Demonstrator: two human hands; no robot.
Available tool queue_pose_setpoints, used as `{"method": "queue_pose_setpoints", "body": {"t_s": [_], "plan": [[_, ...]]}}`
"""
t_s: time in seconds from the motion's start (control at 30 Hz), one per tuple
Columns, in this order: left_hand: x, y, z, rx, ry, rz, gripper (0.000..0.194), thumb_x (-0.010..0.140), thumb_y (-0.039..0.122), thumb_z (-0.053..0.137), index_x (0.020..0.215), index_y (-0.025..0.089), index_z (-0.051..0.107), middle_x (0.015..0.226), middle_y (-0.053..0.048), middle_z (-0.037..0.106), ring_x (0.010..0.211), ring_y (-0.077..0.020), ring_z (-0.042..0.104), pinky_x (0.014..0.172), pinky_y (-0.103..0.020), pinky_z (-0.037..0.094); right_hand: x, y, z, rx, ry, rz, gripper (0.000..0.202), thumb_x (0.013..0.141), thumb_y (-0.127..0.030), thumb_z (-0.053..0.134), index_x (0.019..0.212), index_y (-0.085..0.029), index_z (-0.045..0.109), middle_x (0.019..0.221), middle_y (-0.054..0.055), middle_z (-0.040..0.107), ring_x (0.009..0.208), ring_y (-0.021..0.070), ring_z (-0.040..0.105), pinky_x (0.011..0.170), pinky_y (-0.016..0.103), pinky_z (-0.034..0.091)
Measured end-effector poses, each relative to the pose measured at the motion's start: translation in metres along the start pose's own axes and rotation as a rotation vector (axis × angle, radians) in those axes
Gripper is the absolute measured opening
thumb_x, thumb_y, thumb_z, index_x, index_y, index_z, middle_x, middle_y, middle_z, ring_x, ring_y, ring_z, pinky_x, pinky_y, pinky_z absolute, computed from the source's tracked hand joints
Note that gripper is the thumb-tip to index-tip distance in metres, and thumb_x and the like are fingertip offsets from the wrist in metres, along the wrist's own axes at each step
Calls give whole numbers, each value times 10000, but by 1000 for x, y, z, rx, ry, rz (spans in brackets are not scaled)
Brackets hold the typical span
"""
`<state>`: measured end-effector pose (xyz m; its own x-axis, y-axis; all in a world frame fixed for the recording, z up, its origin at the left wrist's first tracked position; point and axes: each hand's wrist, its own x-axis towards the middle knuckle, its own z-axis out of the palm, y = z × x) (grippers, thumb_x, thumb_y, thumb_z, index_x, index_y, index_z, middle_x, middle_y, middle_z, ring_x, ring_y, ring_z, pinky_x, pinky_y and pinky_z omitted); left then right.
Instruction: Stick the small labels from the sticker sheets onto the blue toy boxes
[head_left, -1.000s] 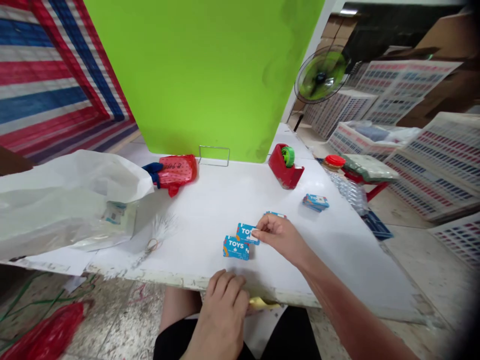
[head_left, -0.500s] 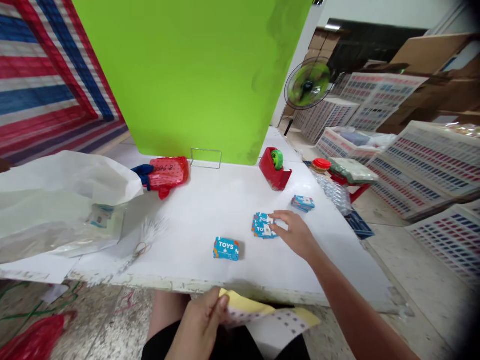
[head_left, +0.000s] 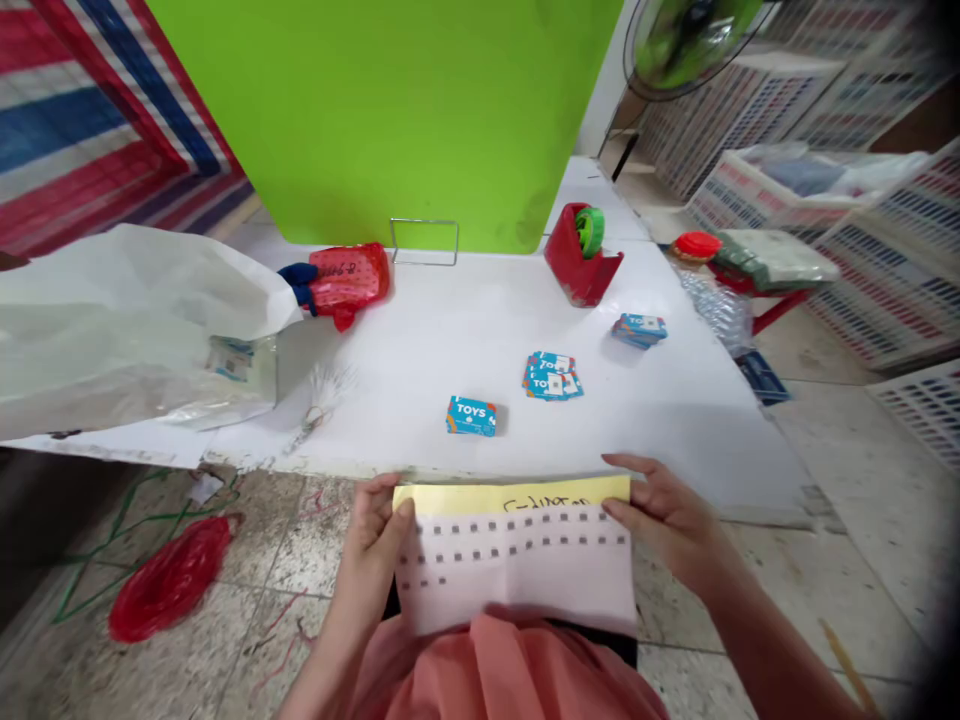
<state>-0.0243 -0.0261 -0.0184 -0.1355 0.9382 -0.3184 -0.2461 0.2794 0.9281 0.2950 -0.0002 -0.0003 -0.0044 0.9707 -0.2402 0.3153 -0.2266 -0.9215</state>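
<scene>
A sheet of small dark printed squares point(head_left: 517, 565), with a yellow strip and handwriting along its top, is spread over my lap below the table edge. My left hand point(head_left: 375, 535) pinches its left side, and my right hand point(head_left: 664, 515) grips its upper right corner between thumb and fingers. Beyond the sheet, on the white table point(head_left: 405, 360), lie a blue TOYS card stack point(head_left: 471, 415), a fanned pile of blue cards point(head_left: 551, 376) and another stack point(head_left: 639, 329) farther right.
A red tape dispenser point(head_left: 581, 255) stands behind the cards. A red packet point(head_left: 349, 280), a wire stand point(head_left: 424, 243) and white ties point(head_left: 319, 400) lie nearby. At left is a large plastic bag point(head_left: 135, 330). A green board point(head_left: 405, 120) rises at the back.
My right hand has left the fanned cards and taken hold of the sheet's right side. The sheet, folded and slanting before, is now spread flat between both hands. The view has tilted downward.
</scene>
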Motion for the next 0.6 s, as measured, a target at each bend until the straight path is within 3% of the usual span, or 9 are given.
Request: {"method": "queue_pose_setpoints", "body": {"t_s": [0.1, 0.2, 0.33, 0.47, 0.6], "plan": [[-3, -7, -10, 84, 88, 97, 301, 763, 376, 686, 862, 218, 449, 689, 58, 562, 621, -105, 549, 574, -183, 424, -4, 2, 18, 33, 173, 27, 321, 721, -445, 691, 880, -242, 500, 602, -17, 605, 474, 145, 556, 407, 242, 446], [-8, -7, -19, 257, 51, 134, 247, 774, 381, 663, 719, 187, 519, 647, 47, 536, 608, -99, 505, 560, -174, 400, -6, -2, 30, 130, 187, 74, 350, 755, -477, 650, 877, -258, 407, 563, -50, 564, 407, 127, 499, 359, 225, 382], [-14, -5, -21, 380, -78, 40, 251, 753, 405, 675, 875, 185, 688, 899, -39, 681, 831, -179, 597, 708, -239, 472, -6, -3, 34, 235, 130, 56, 357, 767, -445, 652, 916, -269, 380, 640, -41, 621, 439, 126, 525, 390, 220, 397], [-13, -9, -17, 359, -54, 12, 313, 708, 404, 719, 954, 209, 712, 985, -41, 701, 899, -203, 619, 748, -260, 498, -7, 0, 32, 231, 129, 27, 339, 784, -429, 643, 943, -271, 388, 646, -42, 632, 448, 128, 537, 395, 216, 402], [-8, -11, -14, 346, -58, 14, 345, 682, 395, 739, 974, 213, 720, 1050, -45, 697, 978, -225, 614, 822, -292, 498, -10, 3, 30, 198, 118, -16, 469, 808, -433, 613, 1170, -263, 369, 794, 11, 684, 550, 162, 612, 455, 251, 468]]}}
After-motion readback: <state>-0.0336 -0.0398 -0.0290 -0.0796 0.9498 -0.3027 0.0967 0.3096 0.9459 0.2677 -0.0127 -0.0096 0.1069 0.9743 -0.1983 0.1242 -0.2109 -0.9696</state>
